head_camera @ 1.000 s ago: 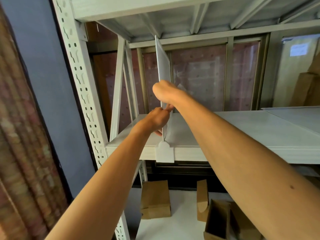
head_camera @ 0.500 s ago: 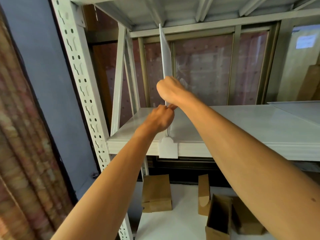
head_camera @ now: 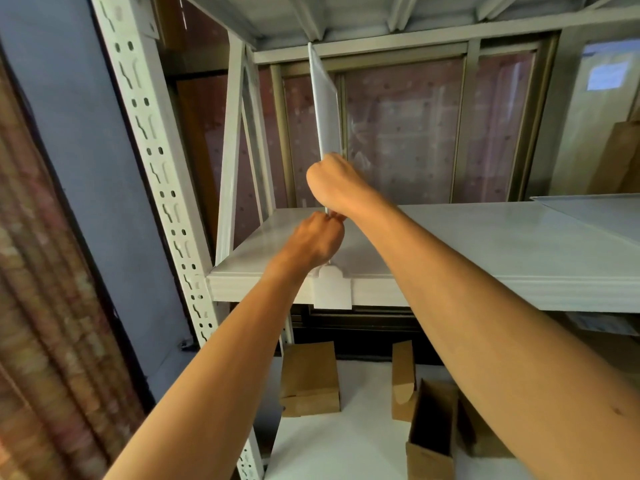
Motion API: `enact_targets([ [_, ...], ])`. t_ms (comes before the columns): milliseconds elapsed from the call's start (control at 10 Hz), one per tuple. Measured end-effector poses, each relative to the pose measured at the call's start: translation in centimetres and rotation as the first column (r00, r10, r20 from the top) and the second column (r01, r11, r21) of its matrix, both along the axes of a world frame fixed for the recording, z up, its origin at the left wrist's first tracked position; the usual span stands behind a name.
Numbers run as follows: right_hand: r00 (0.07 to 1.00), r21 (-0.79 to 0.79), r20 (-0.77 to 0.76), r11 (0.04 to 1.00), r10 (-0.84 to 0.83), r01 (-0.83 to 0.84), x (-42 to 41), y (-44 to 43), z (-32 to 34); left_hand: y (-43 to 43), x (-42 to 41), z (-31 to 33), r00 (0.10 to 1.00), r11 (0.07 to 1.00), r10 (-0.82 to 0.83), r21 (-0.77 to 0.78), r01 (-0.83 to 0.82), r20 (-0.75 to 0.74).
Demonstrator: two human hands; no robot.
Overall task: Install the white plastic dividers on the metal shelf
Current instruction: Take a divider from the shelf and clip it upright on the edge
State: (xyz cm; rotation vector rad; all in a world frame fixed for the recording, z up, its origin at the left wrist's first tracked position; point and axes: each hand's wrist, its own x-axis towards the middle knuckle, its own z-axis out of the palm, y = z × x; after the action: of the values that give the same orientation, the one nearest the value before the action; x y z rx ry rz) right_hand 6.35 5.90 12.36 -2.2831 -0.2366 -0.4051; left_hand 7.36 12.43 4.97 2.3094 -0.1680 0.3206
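A white plastic divider (head_camera: pixel 323 98) stands upright on the white metal shelf (head_camera: pixel 485 251), its top edge up against the shelf above. Its white front clip (head_camera: pixel 331 288) hangs over the shelf's front lip. My right hand (head_camera: pixel 334 183) is closed around the divider's front edge at mid-height. Just below it, my left hand (head_camera: pixel 313 239) grips the same edge close to the shelf surface. The two hands touch each other. The divider's lower part is hidden behind them.
The perforated white upright (head_camera: pixel 156 161) of the shelf stands at left, beside a blue wall and a patterned curtain (head_camera: pixel 41 306). Another flat white panel (head_camera: pixel 595 213) lies on the shelf at right. Several brown cardboard boxes (head_camera: pixel 310 379) sit on the lower level.
The view has tilted and shifted slightly, so the shelf and divider sit a little differently in frame. Both hands keep their hold on the divider, the left one pressed closer under the right.
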Motion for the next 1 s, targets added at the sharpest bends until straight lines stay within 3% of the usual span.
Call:
enact_targets([
  [100, 0.999, 0.070, -0.012, 0.997, 0.033, -0.033, 0.3, -0.1, 0.0, -0.3, 0.0, 0.4, 0.999, 0.999, 0.029, -0.028, -0.030, -0.045],
  [300, 0.990, 0.188, -0.141, 0.981, -0.020, 0.047, -0.7, 0.1, 0.4, -0.2, -2.3, -0.6, 0.999, 0.986, 0.022, 0.168, -0.017, -0.025],
  [500, 0.987, 0.067, -0.155, 0.996, -0.045, 0.056, -3.8, -0.5, -0.2, 0.8, -4.2, -0.5, 0.970, 0.992, -0.120, -0.067, 0.108, -0.213],
  [600, 0.992, 0.055, -0.095, 0.995, -0.082, 0.087, -5.0, -1.6, -1.5, 1.4, -5.0, -0.2, 0.994, 0.982, 0.028, -0.187, -0.008, 0.105],
  [700, 0.989, 0.157, -0.071, 0.978, -0.129, 0.139, -5.6, -2.7, -1.0, 0.6, -7.7, 1.7, 0.739, 0.948, 0.187, -0.316, 0.037, 0.647],
  [800, 0.992, 0.103, 0.001, 0.987, -0.126, 0.125, -5.2, -5.1, -0.7, -1.8, -9.9, 3.8, 0.574, 0.964, 0.069, -0.203, 0.173, 0.816],
  [900, 0.995, -0.050, 0.044, 0.994, -0.092, 0.094, -6.3, -7.9, -0.5, -4.8, -10.5, 4.6, 0.622, 0.958, -0.033, -0.154, 0.244, 0.782],
  [1000, 0.971, -0.193, 0.059, 0.952, -0.231, 0.238, -7.5, -10.9, -0.1, -7.5, -10.0, 4.4, 0.734, 0.941, -0.072, -0.197, 0.274, 0.676],
])
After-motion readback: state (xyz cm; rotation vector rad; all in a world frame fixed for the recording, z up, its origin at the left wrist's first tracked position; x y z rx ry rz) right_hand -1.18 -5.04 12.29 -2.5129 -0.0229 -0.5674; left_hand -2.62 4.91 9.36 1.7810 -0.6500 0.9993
